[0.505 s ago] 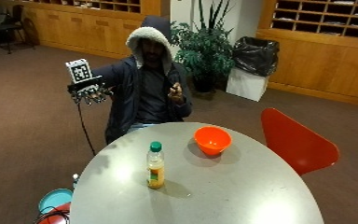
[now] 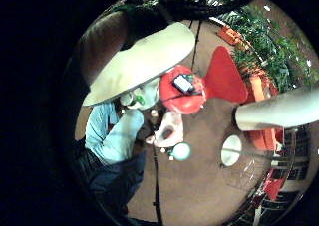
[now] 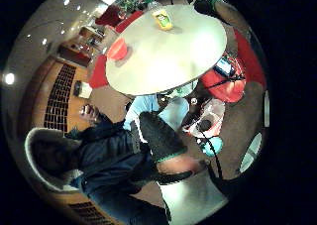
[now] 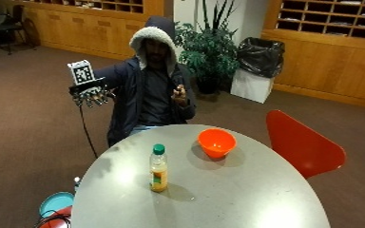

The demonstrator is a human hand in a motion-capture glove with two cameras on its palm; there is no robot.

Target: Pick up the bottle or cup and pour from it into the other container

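Outside view, nearest first: a round grey table (image 4: 245,199) carries a bottle (image 4: 158,168) with a green cap, upright near its left side, and an orange cup (image 4: 216,142) toward the far edge, the two well apart with bare tabletop between them. A red chair (image 4: 299,145) stands at the table's right edge. Beyond the far edge a person sits with the gloved right hand (image 4: 91,96) raised well clear of the table, fingers hanging loosely curled, holding nothing. Behind are brown carpet, a plant (image 4: 209,50) and wooden shelving.

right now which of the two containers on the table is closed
The bottle, with its green cap on. The orange bowl beside it has an open top.
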